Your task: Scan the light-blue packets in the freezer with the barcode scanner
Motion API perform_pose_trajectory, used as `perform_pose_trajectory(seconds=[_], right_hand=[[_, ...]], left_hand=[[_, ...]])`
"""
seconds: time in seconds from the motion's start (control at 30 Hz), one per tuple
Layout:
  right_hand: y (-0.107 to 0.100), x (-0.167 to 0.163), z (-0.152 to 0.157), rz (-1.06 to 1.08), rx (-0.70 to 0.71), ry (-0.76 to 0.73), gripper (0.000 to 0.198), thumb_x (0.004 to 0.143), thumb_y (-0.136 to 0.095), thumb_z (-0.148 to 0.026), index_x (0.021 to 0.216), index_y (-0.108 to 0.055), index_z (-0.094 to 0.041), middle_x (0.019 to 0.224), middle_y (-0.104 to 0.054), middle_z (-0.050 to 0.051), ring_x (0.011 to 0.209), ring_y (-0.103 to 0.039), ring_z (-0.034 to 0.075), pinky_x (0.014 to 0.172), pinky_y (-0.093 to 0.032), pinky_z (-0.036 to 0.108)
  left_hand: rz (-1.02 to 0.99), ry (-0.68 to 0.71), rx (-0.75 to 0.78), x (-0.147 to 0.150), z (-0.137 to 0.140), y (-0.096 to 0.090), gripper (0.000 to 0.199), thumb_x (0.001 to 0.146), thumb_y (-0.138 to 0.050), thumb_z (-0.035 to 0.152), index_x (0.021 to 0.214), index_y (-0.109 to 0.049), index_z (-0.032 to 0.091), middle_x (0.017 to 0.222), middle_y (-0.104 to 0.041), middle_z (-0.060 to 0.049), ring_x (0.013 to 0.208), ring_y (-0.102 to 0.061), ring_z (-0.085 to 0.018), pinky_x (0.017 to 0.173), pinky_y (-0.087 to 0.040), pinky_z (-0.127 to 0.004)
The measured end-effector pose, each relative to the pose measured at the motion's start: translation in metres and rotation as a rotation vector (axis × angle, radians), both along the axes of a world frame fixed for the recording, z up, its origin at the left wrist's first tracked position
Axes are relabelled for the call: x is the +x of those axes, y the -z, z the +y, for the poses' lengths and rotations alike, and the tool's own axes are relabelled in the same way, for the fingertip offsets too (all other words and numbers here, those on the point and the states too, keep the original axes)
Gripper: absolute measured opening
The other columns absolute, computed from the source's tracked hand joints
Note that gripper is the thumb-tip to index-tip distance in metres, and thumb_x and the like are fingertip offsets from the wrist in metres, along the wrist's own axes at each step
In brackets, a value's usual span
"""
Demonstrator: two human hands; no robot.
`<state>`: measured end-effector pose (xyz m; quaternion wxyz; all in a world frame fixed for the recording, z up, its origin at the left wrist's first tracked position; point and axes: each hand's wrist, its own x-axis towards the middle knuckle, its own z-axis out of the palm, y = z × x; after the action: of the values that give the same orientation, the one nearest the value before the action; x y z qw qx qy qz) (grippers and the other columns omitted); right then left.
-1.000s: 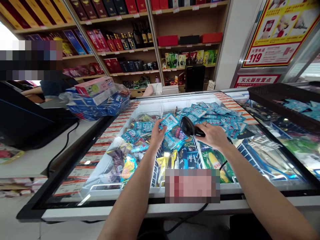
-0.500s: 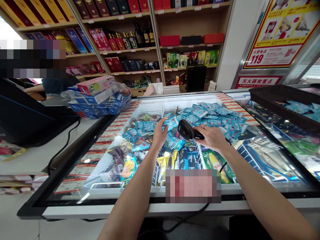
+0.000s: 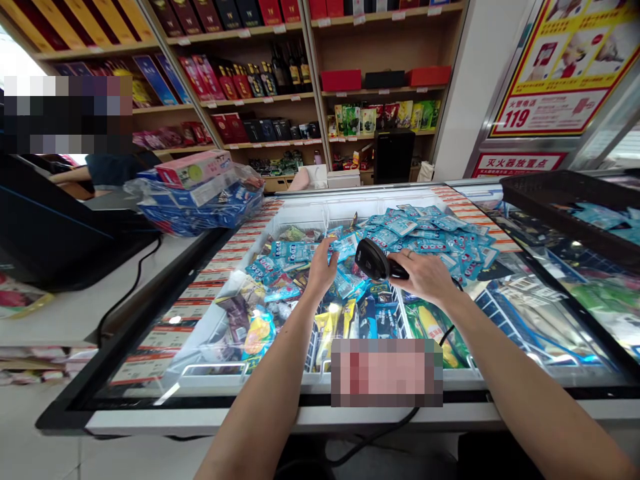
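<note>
Atop the freezer chest, starting left, the left hand meets the left edge of a blue packet, pinching or merely touching, impossible to tell. That one looks light, floppy, probably slick, best taken by an edge; it's flat with whitish print. Now rightward: a black scanner, likely rigid and handy, round-headed, its handle the natural hold, where the right hand grips, beside heaped packets.

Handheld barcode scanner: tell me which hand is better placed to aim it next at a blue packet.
Probably the right: the right hand grips the handheld barcode scanner, while the left hand is at a blue packet.
</note>
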<state>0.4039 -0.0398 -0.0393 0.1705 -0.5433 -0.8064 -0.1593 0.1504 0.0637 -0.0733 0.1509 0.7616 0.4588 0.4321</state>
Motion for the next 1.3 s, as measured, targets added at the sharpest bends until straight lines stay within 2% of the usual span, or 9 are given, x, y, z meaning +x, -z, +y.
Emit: perform_pose_trajectory(seconds=[0.47, 0.6, 0.7, 0.87, 0.93, 1.0, 1.07, 1.2, 1.3], right_hand=[[-0.002, -0.002, -0.001, 0.012, -0.016, -0.027, 0.045, 0.090, -0.044, -0.050, 0.125, -0.054, -0.023, 0.108, -0.067, 0.006, 0.081, -0.062, 0.018, 0.058, -0.033, 0.027], [0.000, -0.002, 0.000, 0.005, -0.039, 0.011, 0.043, 0.089, -0.046, -0.050, 0.123, -0.055, -0.026, 0.107, -0.067, 0.005, 0.080, -0.063, 0.018, 0.059, -0.033, 0.028], [0.002, -0.001, 0.000, 0.005, -0.055, 0.033, 0.043, 0.089, -0.046, -0.050, 0.124, -0.055, -0.028, 0.108, -0.067, 0.004, 0.082, -0.063, 0.018, 0.058, -0.033, 0.028], [0.001, 0.005, 0.002, 0.051, -0.044, 0.080, 0.045, 0.089, -0.043, -0.054, 0.123, -0.057, -0.028, 0.104, -0.067, 0.005, 0.082, -0.063, 0.019, 0.057, -0.032, 0.028], [0.000, 0.008, 0.003, 0.075, -0.033, 0.115, 0.046, 0.089, -0.042, -0.057, 0.120, -0.058, -0.028, 0.103, -0.067, 0.005, 0.081, -0.062, 0.019, 0.056, -0.032, 0.028], [-0.001, 0.009, 0.004, 0.091, -0.026, 0.142, 0.046, 0.089, -0.041, -0.057, 0.119, -0.059, -0.027, 0.101, -0.067, 0.005, 0.079, -0.062, 0.019, 0.056, -0.032, 0.028], [-0.001, 0.011, 0.005, 0.103, -0.023, 0.160, 0.046, 0.088, -0.043, -0.057, 0.119, -0.059, -0.027, 0.099, -0.067, 0.005, 0.077, -0.062, 0.019, 0.056, -0.033, 0.028], [-0.003, 0.012, 0.006, 0.129, -0.022, 0.191, 0.044, 0.088, -0.044, -0.056, 0.118, -0.060, -0.028, 0.098, -0.067, 0.004, 0.076, -0.062, 0.018, 0.057, -0.034, 0.028], [-0.003, 0.013, 0.006, 0.151, -0.027, 0.197, 0.044, 0.087, -0.045, -0.056, 0.117, -0.061, -0.027, 0.097, -0.067, 0.005, 0.076, -0.062, 0.018, 0.057, -0.034, 0.028]], left_hand=[[-0.002, 0.000, -0.016, 0.001, -0.002, -0.002, 0.036, 0.089, -0.045, 0.026, 0.124, -0.048, 0.022, 0.120, -0.057, -0.011, 0.107, -0.054, -0.024, 0.093, -0.042, -0.038], [-0.038, -0.031, 0.037, 0.000, -0.003, -0.002, 0.038, 0.089, -0.044, 0.025, 0.127, -0.046, 0.022, 0.123, -0.055, -0.011, 0.111, -0.053, -0.024, 0.096, -0.041, -0.038], [-0.071, -0.153, 0.105, -0.002, -0.006, -0.003, 0.043, 0.086, -0.044, 0.020, 0.129, -0.043, 0.020, 0.125, -0.054, -0.012, 0.112, -0.052, -0.024, 0.098, -0.040, -0.039], [-0.026, -0.542, 0.108, -0.002, -0.014, -0.006, 0.043, 0.082, -0.047, 0.018, 0.125, -0.050, 0.019, 0.117, -0.054, -0.016, 0.114, -0.049, -0.033, 0.098, -0.037, -0.052], [-0.022, -0.668, 0.122, 0.000, -0.018, -0.007, 0.045, 0.080, -0.050, 0.017, 0.125, -0.051, 0.021, 0.125, -0.049, -0.017, 0.119, -0.044, -0.036, 0.099, -0.033, -0.057], [-0.005, -0.716, 0.170, 0.002, -0.021, -0.010, 0.047, 0.079, -0.050, 0.015, 0.126, -0.052, 0.024, 0.137, -0.041, -0.016, 0.127, -0.037, -0.037, 0.103, -0.028, -0.058], [0.067, -0.653, 0.206, 0.004, -0.023, -0.012, 0.043, 0.082, -0.048, 0.016, 0.123, -0.055, 0.026, 0.141, -0.041, -0.012, 0.132, -0.033, -0.034, 0.108, -0.022, -0.057], [0.242, -0.376, 0.197, 0.008, -0.021, -0.011, 0.027, 0.088, -0.045, 0.026, 0.105, -0.065, 0.028, 0.124, -0.058, -0.006, 0.127, -0.044, -0.028, 0.115, -0.011, -0.055], [0.264, -0.347, 0.166, 0.010, -0.018, -0.005, 0.024, 0.088, -0.046, 0.031, 0.096, -0.068, 0.027, 0.118, -0.063, -0.007, 0.128, -0.044, -0.029, 0.115, -0.002, -0.058]])
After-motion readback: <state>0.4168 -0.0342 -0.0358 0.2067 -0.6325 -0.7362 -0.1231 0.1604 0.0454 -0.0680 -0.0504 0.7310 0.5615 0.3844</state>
